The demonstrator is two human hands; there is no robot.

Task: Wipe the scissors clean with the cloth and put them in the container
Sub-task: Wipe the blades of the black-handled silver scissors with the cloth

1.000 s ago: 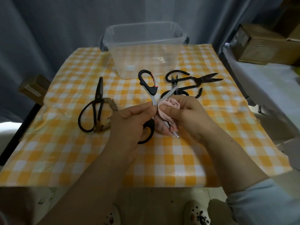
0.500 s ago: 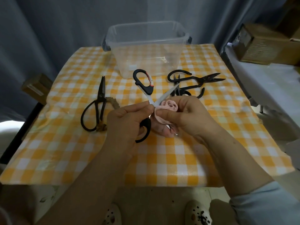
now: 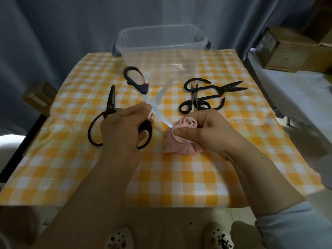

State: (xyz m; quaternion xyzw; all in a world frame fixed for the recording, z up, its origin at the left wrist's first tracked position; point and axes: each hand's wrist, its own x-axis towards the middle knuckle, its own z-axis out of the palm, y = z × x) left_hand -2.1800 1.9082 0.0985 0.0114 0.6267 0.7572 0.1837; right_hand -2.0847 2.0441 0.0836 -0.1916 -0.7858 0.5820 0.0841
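Head view, the only one. Grips the open scissors (image 3: 156,112) by the lower black loop with the left hand (image 3: 122,130), fingers curled round it. Holds them just above the checked tablecloth (image 3: 179,177), well short of the container, blades crossed wide, upper loop pointing away to the far left. Pinches the bunched pink cloth (image 3: 181,139) between thumb and fingers of the right hand (image 3: 213,130), right at the tip of the nearer blade. Cannot say, through the motion blur, tip tucked inside the fold or merely touching it.

Reads as the wiping step, at the end of a pass along one blade. Leaves, by the look of it, the far blade to do, the one pointing toward the clear container (image 3: 161,56) at the back. Calls next for wrapping the cloth round that second blade near the pivot and drawing outward, then closing the blades and lifting the pair over the tub's near wall.

Around: a long black pair (image 3: 111,99) just beside the left hand, loop partly hidden behind the wrist; heavy black shears (image 3: 221,88) and a small black pair (image 3: 195,97) overlapping beyond the right hand, near the container's right front. Cardboard boxes (image 3: 287,49) off to the right. Nothing directly between held pair and tub, apparently; worth minding the open points close to the right hand.
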